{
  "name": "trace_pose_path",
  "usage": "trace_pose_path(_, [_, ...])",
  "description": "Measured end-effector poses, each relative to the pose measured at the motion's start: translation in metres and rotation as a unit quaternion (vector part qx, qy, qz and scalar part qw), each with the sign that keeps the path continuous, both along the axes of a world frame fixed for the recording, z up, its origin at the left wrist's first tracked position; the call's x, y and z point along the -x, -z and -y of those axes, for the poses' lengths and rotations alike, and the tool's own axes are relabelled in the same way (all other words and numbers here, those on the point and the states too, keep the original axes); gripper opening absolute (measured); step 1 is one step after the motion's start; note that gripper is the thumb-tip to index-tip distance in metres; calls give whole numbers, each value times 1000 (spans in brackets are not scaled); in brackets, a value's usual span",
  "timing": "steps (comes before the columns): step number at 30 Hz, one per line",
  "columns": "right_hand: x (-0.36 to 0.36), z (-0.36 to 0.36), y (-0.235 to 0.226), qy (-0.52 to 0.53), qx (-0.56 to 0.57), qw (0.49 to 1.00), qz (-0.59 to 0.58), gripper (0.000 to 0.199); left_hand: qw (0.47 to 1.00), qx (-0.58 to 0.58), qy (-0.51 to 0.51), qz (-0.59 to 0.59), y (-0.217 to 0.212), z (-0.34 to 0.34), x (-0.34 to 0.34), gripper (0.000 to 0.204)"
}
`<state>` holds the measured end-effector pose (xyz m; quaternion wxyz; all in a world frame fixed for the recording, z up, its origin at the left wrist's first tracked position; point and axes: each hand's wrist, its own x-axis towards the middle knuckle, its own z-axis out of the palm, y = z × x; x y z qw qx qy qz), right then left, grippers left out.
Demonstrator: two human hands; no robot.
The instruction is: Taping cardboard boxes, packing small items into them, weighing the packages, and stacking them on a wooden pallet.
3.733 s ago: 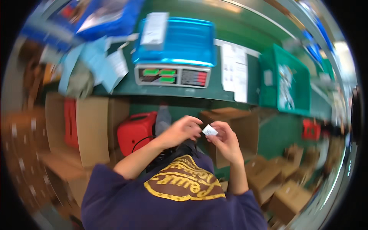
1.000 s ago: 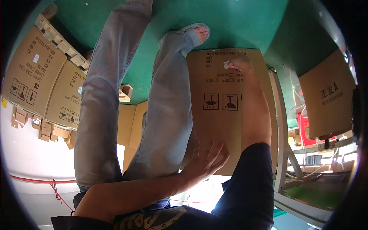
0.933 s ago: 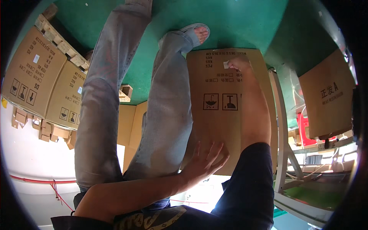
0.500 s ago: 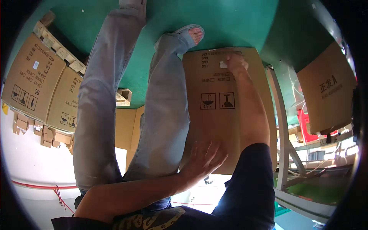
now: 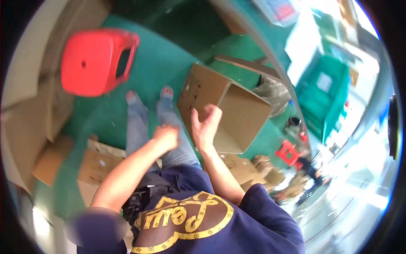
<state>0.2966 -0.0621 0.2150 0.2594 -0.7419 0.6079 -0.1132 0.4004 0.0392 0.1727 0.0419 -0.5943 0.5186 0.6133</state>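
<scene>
A large cardboard box (image 5: 204,86) stands on the green floor just ahead and to the right, its open side turned to the right so that the bare inside shows. My right hand (image 5: 206,126) is raised in front of the box, thumb and fingers apart, holding nothing that I can see. Whether it touches the box I cannot tell. My left hand (image 5: 166,137) hovers over my legs, to the left of the other hand. Motion blurs its fingers, and nothing shows in it.
A red plastic stool (image 5: 91,62) stands ahead on the left. Cardboard boxes (image 5: 25,127) line the left side, and more cartons (image 5: 241,169) lie behind the open box at right. A curved table edge (image 5: 277,63) and a green crate (image 5: 323,95) are farther right.
I have straightened up from bending over the box. My right hand has come away from its printed face, and my left hand has moved forward over my legs. The view has swung round.
</scene>
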Motion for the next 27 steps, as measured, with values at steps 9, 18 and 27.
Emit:
trace_pose_path(9, [111,-4,73,200,-257,944,-51,86,986,125,-86,75,-128,34,-128,47])
trace_pose_path(18, [112,46,98,142,-357,920,-75,70,975,177,-132,37,-226,130,-124,33])
trace_pose_path(27, [84,126,88,254,-329,907,-70,52,970,231,73,-6,-251,263,-106,30])
